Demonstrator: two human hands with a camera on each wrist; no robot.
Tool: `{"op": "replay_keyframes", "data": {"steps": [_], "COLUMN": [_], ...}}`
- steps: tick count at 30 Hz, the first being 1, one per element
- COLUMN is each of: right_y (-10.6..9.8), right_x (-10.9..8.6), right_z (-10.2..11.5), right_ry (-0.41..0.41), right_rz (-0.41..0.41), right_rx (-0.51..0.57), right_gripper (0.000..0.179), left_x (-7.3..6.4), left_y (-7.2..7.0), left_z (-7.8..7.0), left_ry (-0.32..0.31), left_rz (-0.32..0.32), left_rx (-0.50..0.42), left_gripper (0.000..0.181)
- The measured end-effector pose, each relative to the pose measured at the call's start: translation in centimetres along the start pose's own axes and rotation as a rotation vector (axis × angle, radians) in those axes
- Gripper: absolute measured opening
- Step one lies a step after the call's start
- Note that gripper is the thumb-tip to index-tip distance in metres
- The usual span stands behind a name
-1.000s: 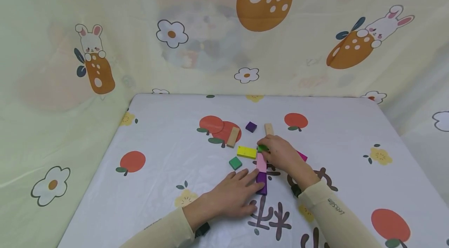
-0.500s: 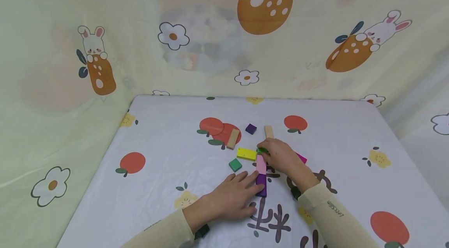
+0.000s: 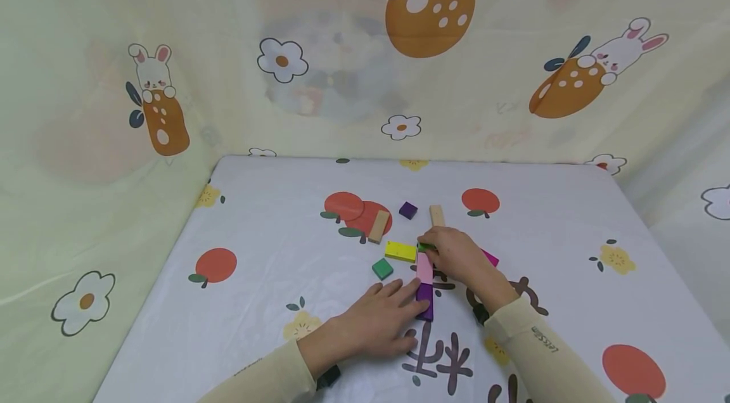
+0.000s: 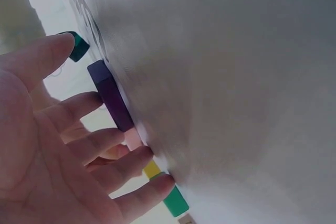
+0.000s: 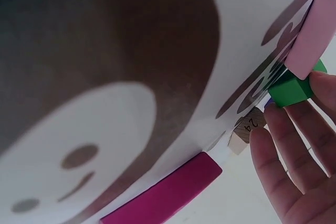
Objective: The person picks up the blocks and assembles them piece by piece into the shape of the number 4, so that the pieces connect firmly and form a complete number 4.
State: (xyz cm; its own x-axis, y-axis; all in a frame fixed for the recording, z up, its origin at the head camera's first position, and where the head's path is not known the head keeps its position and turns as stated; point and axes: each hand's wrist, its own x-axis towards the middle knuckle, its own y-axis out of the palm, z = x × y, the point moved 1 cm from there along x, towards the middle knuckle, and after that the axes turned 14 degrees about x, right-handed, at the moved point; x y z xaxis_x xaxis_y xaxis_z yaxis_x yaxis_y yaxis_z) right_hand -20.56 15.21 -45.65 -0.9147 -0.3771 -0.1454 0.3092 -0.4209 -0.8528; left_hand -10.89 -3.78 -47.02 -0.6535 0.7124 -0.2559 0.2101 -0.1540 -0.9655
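Note:
My right hand [image 3: 456,255] pinches a green block [image 3: 424,246] between thumb and fingers, right at the far end of a pink block [image 3: 424,268]. A purple block [image 3: 424,301] lies in line at the pink one's near end. My left hand [image 3: 376,322] is spread flat beside this row, fingertips at the purple and pink blocks. In the left wrist view, its fingers lie along the purple block [image 4: 113,98], thumb apart. The right wrist view shows the green block [image 5: 290,90] against the pink block's end [image 5: 311,40], partly hidden by the thumb.
Left of the row lie a yellow block [image 3: 401,251] and a darker green block [image 3: 383,268]. Farther back are a dark purple block [image 3: 407,210] and two wooden blocks [image 3: 379,227]. A magenta block [image 3: 490,258] shows behind my right hand. A patterned curtain [image 3: 336,92] stands behind the table.

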Motion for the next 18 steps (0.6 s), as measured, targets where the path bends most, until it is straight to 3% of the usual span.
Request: {"op": "replay_keyframes", "data": {"steps": [18], "right_y": [-0.03], "right_x": [0.0], "right_z": [-0.09], "right_ry": [-0.012], "right_rz": [0.001], "right_rx": [0.008], "right_gripper": [0.036], "left_x": [0.05], "left_y": [-0.13], "left_z": [-0.06], "left_ry": [-0.014], "left_rz": [0.015], "left_rx": [0.002], "left_gripper": [0.065]}}
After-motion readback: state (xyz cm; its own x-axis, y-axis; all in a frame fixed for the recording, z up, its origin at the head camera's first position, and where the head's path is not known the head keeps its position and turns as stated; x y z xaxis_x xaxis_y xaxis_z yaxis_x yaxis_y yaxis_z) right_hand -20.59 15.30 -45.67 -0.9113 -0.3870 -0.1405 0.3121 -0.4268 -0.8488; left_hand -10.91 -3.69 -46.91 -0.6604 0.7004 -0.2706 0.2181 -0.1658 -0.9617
